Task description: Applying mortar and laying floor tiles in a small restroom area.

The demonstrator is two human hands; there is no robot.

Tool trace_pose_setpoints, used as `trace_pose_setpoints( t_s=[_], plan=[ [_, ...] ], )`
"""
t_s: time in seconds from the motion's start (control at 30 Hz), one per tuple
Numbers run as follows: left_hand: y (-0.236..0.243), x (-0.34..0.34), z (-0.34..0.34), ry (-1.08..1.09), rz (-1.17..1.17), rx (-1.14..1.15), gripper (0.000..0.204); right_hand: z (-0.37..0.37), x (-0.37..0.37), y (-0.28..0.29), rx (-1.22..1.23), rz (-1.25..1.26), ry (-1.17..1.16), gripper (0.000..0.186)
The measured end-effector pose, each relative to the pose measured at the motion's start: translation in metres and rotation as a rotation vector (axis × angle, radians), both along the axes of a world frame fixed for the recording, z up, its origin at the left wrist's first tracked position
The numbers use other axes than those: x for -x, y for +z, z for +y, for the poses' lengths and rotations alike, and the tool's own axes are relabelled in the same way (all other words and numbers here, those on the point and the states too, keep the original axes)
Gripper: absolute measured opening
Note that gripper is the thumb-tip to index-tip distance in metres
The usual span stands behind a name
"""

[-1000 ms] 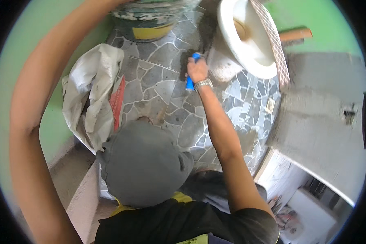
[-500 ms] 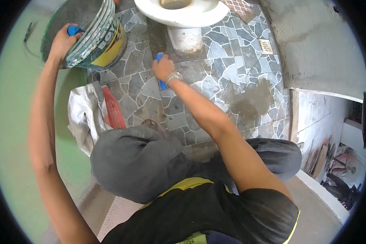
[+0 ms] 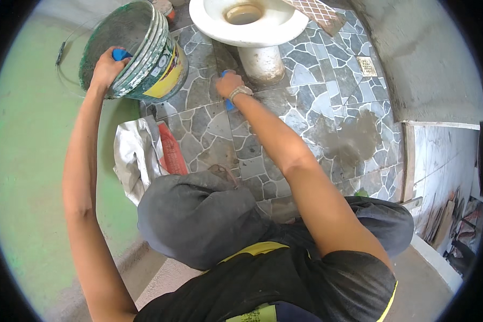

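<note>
My left hand (image 3: 110, 68) is closed round a blue rounded piece (image 3: 122, 54) at the near inner rim of a green, mortar-smeared bucket (image 3: 150, 64). What kind of thing the piece is, I cannot make out. My right hand (image 3: 230, 85) is closed on a long blue object (image 3: 229, 104) low over the stone-patterned floor tiles (image 3: 198, 121), just left of the toilet's foot. Only the two ends of that object show past my fingers, so its kind is unclear. The white toilet bowl (image 3: 214, 29) stands uncovered on its stained pedestal (image 3: 262, 64).
A white sack (image 3: 134, 153) with a red part lies by the green wall (image 3: 32, 134) at my left knee. A wet grey mortar patch (image 3: 359, 137) spreads on the right tiles, near a square drain grate (image 3: 367, 66). A low grey wall (image 3: 434, 70) bounds the right side.
The whole view has shifted, so everything sits farther right and lower. My right hand has slid slightly away from me beside the toilet's foot. My left hand stays at the bucket rim.
</note>
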State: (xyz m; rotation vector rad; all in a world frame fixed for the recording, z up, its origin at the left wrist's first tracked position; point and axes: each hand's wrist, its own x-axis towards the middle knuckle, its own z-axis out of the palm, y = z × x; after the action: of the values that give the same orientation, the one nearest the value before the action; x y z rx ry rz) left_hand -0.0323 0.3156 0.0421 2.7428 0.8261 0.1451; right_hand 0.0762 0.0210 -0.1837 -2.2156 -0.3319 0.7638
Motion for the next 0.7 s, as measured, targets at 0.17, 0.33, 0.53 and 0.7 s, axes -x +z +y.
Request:
trace_pose_setpoints(
  t_s=[0.17, 0.33, 0.53, 0.7],
  plan=[
    [0.005, 0.0, -0.009, 0.046, 0.032, -0.015, 0.049, -0.001, -0.007, 0.004, -0.011, -0.003, -0.058, 0.057],
    [0.01, 0.001, -0.017, 0.046, 0.021, -0.005, 0.052, 0.006, -0.011, -0.005, 0.011, -0.037, -0.035, 0.055],
    [0.013, 0.0, -0.018, 0.026, 0.017, 0.012, 0.053, 0.009, -0.016, -0.016, -0.008, -0.033, -0.07, 0.055],
    [0.004, 0.005, -0.001, -0.005, -0.016, 0.017, 0.051, -0.008, 0.001, 0.018, 0.048, -0.173, 0.077, 0.051]
  ],
)
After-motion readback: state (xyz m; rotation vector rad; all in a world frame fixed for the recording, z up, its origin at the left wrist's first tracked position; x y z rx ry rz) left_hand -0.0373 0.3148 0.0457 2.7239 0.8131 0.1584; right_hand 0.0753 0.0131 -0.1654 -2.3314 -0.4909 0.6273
